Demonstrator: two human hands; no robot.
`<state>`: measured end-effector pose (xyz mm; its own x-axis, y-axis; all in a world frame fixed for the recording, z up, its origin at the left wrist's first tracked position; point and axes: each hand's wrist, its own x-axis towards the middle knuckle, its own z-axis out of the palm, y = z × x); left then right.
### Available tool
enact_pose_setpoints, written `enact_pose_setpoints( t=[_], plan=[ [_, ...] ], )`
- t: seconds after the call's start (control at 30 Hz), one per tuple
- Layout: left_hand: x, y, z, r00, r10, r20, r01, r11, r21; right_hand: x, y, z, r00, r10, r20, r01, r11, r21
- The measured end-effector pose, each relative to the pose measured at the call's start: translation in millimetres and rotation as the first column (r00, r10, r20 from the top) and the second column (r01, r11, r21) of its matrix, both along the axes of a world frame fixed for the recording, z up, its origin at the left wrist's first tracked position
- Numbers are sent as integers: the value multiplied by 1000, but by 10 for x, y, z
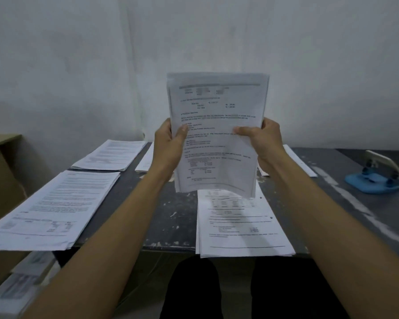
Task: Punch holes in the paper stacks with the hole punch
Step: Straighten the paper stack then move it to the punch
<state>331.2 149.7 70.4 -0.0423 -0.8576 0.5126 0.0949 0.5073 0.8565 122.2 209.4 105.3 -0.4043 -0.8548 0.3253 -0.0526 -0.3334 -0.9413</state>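
A stack of printed sheets [217, 134] is held upright in the air above the middle of the table [175, 203], its printed face turned toward the camera and its lower edge hanging clear of the surface. The stack is gripped at its left edge by the left hand [168, 143], with the thumb laid across the front of the top sheet and the fingers hidden behind the paper. Its right edge is gripped in the same way by the right hand [263, 141], thumb on the front and fingers curled behind. The lower part of the sheets is slightly bowed.

Directly below the held sheets, a second stack [240, 224] lies flat at the near edge of the table, overhanging it a little; two small punched holes are seen along its right margin. A blue hole punch [376, 178] with a pale lever stands well apart at the far right of the table. At the near left a large paper stack [51, 210] lies flat, and another stack [111, 155] lies beyond it at the far left. Further sheets [145, 162] are partly hidden behind the left forearm, and a strip of paper [300, 162] shows behind the right one. A cardboard box [2, 171] stands at the left edge of the scene. A pale wall [78, 65] rises behind the table.
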Motion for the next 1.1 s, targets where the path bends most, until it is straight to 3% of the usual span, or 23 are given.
enact_pose_setpoints(
  t=[0.23,0.43,0.73,1.1],
  plan=[
    [-202,73,-406,990,17,139,-22,999,37,-271,126,-504,996,-88,4,88,992,88],
    [-281,59,-122,992,78,96,-70,995,-78,-353,117,-228,994,-101,-34,101,995,-27],
    [-368,93,-270,994,-78,77,74,996,50,-521,194,-570,992,-112,-59,116,991,68],
    [-228,-4,-326,964,-265,-33,268,958,103,-560,224,-725,993,34,110,-37,999,25]
  ],
)
